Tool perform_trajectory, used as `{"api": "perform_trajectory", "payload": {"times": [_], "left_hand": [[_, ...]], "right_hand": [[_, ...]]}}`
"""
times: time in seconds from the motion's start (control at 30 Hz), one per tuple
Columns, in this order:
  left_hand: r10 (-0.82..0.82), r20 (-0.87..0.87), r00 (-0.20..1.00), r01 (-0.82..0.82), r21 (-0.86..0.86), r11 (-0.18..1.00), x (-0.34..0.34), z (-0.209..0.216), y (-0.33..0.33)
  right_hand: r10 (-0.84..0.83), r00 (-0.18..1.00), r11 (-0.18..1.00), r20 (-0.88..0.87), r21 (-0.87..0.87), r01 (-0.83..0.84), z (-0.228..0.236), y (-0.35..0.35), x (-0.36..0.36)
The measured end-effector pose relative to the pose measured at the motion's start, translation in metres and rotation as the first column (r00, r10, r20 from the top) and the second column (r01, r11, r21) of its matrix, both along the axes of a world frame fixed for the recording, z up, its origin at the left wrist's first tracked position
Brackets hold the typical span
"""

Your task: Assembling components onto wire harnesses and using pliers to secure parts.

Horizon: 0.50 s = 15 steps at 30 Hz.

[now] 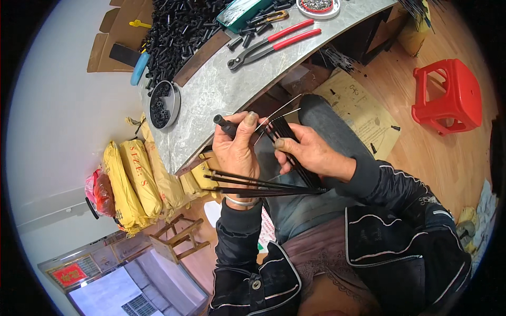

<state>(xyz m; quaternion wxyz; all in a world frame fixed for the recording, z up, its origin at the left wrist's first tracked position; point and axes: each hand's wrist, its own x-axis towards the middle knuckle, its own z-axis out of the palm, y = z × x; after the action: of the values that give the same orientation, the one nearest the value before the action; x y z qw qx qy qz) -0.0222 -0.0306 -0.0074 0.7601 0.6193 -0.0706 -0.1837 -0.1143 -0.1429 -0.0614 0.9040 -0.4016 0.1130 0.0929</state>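
Above my lap, my left hand [236, 150] is closed round a short black plastic tube [225, 125], whose round end sticks out past the fingers. Its thumb presses near thin silver wires [283, 109] that cross between the hands. My right hand [315, 152] grips a folded bundle of thin black ribs [284, 130], like those of an umbrella frame. Several of these ribs [253, 190] fan back to the left across my left wrist and meet near my right wrist. Just what the left fingertips pinch is hidden.
On the grey table [211, 84] lie red-handled pincers [274, 45], a round tin [176, 105] of small black parts, a heap of black plastic tubes [179, 31] and a teal tray [240, 20]. A red stool [448, 95] stands right; yellow sacks [138, 176] lean left.
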Motion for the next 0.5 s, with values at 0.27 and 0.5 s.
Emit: {"api": "perform_trajectory", "payload": {"times": [0.27,0.5], "left_hand": [[-0.038,-0.061,0.997,0.036,-0.028,0.999,0.000,-0.003,0.007],[-0.091,-0.070,0.993,0.101,0.160,0.982,-0.016,-0.022,0.029]], "right_hand": [[-0.063,0.995,0.990,0.074,-0.123,0.071,0.008,0.003,-0.005],[-0.065,0.994,0.992,0.090,-0.101,0.074,0.007,0.004,-0.005]]}}
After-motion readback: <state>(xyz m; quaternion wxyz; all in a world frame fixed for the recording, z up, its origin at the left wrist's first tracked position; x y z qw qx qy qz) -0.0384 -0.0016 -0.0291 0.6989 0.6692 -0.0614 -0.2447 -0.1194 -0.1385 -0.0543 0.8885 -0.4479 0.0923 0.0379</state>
